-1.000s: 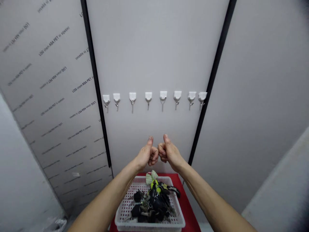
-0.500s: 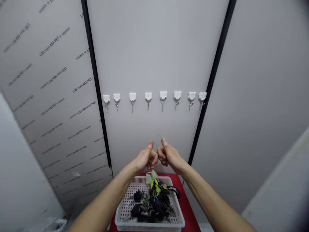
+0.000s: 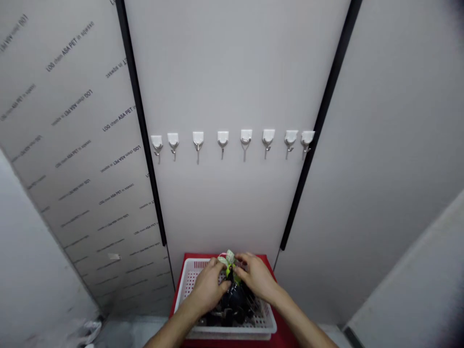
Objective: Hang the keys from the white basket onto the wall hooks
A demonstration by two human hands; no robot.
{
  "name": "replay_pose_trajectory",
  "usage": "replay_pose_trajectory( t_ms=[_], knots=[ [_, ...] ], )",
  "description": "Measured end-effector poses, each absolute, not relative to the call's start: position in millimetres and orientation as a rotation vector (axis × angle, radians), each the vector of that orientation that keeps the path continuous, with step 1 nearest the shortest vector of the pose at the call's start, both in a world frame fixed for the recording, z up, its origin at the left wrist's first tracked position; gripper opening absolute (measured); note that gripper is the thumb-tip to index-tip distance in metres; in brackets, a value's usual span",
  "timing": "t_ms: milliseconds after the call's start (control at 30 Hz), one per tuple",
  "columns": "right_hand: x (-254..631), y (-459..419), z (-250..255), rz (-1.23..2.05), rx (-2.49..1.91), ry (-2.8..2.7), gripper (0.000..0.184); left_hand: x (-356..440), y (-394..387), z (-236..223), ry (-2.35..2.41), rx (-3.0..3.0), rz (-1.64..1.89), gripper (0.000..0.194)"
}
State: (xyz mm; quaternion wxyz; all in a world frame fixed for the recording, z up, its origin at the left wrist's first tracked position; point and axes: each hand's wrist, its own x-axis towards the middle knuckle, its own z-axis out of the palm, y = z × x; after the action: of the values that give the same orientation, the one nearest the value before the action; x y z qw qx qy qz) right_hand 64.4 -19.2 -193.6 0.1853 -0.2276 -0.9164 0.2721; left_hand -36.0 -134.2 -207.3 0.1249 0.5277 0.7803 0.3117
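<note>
A white plastic basket [image 3: 189,333] holds a heap of keys and key fobs [image 3: 232,309], mostly black with metal parts. On top of the heap lies a keychain with a pale green bow-like piece [image 3: 229,257] and a bright yellow-green part. My left hand [image 3: 209,289] reaches over the basket from the left, its thumb and fingers apart beside the bow piece. From the other side, my right hand [image 3: 256,276] comes close to the same keychain with its thumb and fingers spread. Whether the fingertips touch it, I cannot tell. My hands and forearms cover part of the heap.
Beneath the basket is a red surface [image 3: 281,314] against the wall panel. Several white adhesive hooks [image 3: 223,137] with metal prongs run in a row across the panel. Black strips [image 3: 135,92] edge it on both sides. A printed panel [image 3: 83,145] stands at the left.
Both hands have come down from in front of the panel to the heap in the basket. Their curled fingers have opened out. The view has shifted slightly.
</note>
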Motion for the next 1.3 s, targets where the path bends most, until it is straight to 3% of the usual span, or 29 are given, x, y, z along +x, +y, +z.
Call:
replay_pose_trajectory(
  t_ms=[333,500,667,933,1300],
  knots=[
    [65.6,-30.3,-217.9,0.666,-0.641,-2.602,0.028,-34.6,-142.4,-238.2,2.273,1.432,0.934,0.03],
    [66.8,-32.7,-221.4,0.62,-0.618,-2.601,0.017,-36.8,-140.1,-233.4,2.284,1.394,1.15,0.03],
    [68.4,-35.6,-221.3,0.595,-0.59,-2.609,0.01,-38.7,-139.9,-233.9,2.249,1.393,1.107,0.023],
    [72.0,-36.0,-220.0,0.721,-0.628,-2.503,0.018,-41.3,-140.8,-229.7,2.199,1.181,1.338,0.028],
    [72.7,-29.0,-205.7,0.633,-0.604,-2.645,0.02,-44.6,-140.0,-233.2,2.172,1.065,1.474,0.018]
  ],
)
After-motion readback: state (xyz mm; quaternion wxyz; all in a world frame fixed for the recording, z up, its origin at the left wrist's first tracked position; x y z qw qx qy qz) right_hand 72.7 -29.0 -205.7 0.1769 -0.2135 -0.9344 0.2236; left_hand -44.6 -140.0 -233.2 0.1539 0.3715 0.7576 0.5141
